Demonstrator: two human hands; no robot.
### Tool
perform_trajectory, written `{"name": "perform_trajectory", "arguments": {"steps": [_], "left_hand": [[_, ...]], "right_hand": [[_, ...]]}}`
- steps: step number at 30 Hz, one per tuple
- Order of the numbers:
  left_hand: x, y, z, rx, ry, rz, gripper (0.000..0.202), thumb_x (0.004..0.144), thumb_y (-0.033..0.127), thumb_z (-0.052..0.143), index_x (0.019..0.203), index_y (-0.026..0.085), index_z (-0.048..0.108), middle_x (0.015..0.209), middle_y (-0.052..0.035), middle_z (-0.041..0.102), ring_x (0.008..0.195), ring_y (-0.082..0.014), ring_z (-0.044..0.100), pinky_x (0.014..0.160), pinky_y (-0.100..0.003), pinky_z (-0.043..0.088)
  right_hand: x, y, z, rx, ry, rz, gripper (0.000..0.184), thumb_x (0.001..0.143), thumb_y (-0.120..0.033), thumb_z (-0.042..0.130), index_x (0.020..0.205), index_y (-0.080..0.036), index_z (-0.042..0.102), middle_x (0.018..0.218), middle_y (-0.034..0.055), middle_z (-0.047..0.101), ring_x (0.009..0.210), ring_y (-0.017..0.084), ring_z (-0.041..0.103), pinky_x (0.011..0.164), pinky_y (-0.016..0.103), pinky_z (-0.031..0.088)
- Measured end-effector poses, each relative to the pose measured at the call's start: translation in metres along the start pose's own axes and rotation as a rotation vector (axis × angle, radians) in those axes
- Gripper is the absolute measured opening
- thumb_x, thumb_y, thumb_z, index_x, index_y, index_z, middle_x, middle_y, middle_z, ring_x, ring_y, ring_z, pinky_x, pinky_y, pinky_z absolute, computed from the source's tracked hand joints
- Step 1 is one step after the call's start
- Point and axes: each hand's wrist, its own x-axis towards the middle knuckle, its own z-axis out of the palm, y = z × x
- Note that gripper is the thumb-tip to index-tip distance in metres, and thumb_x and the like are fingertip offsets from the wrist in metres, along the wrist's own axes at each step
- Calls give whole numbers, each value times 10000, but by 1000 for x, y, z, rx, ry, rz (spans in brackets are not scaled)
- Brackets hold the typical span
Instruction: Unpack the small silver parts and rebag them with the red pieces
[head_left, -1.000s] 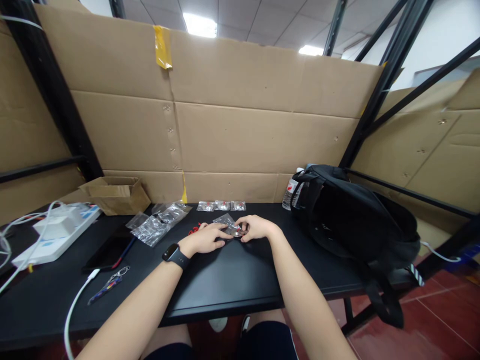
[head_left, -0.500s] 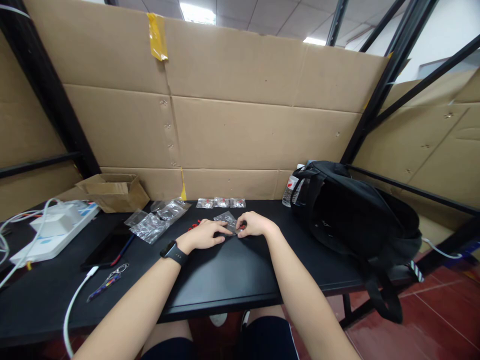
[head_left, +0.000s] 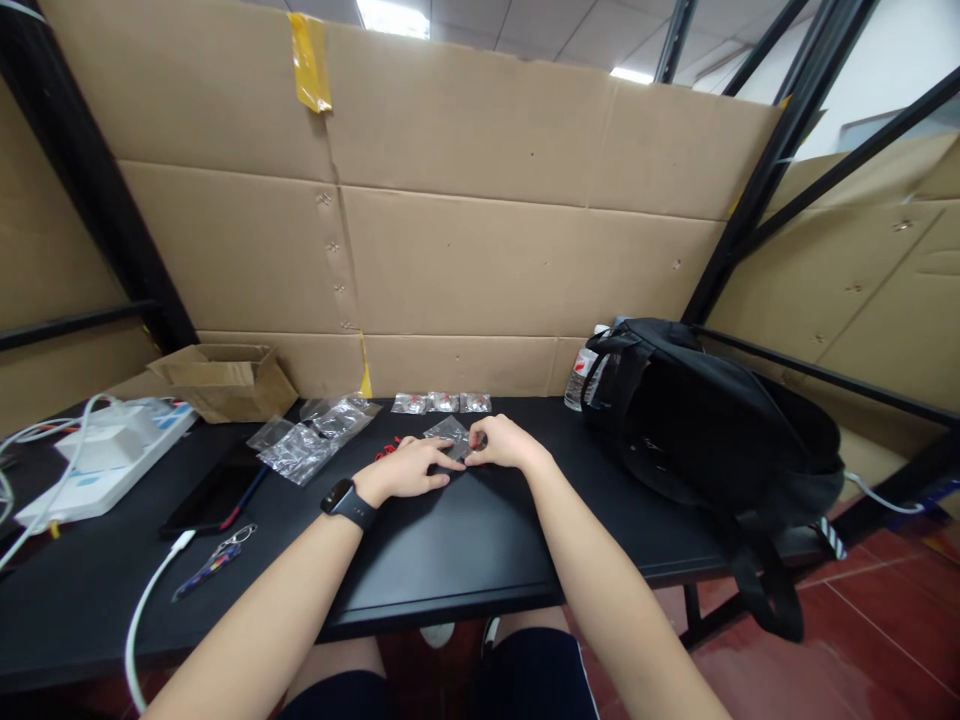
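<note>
A small clear plastic bag lies flat on the black table between my hands. My left hand, a dark watch on its wrist, rests beside it with fingers stretched out, the fingertips on the bag's near edge. At the bag's right end, my right hand is closed in a pinch on the plastic. A trace of red shows by its fingers, too small to name. Several red pieces lie just behind my left hand, partly covered by it.
Three filled small bags line the back. Left are loose clear bags, a cardboard box, a phone, a keychain and a power strip. Right stand a water bottle and a black backpack.
My right hand has shifted slightly left and up over the bag's edge, so the red at its fingers shows less. My left hand stays nearly still.
</note>
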Motion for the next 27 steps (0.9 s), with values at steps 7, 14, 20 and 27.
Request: {"name": "perform_trajectory", "arguments": {"steps": [7, 14, 20, 27], "left_hand": [[0, -1, 0, -13, 4, -2, 401, 920, 371, 601, 1310, 456, 646, 1561, -22, 468, 1451, -308, 408, 1133, -488, 340], [0, 0, 0, -59, 16, 15, 379, 891, 370, 637, 1259, 447, 686, 1574, 1, 449, 1445, -321, 410, 1142, -511, 328], [0, 2, -1, -66, 18, -9, 377, 888, 367, 638, 1255, 430, 694, 1600, 0, 408, 1439, -319, 419, 1146, -502, 327], [-3, -4, -2, -70, 41, -33, 355, 877, 387, 652, 1227, 391, 715, 1585, -21, 428, 1431, -313, 423, 1156, -501, 319]], "right_hand": [[4, 3, 3, -30, -7, -27, 282, 675, -305, 866, 925, -211, 778, 864, 17, 723, 753, 147, 654, 659, 213, 436], [8, 3, 9, -102, 113, 27, 319, 724, -262, 850, 1020, -264, 731, 978, 13, 693, 883, 164, 644, 730, 239, 432], [17, -9, 19, -147, 216, 201, 463, 706, -469, 860, 1075, -296, 641, 1119, 14, 665, 928, 199, 650, 719, 265, 413], [25, -12, 30, -198, 268, 162, 312, 843, -410, 716, 1084, -246, 605, 1158, 66, 634, 972, 237, 649, 792, 323, 460]]}}
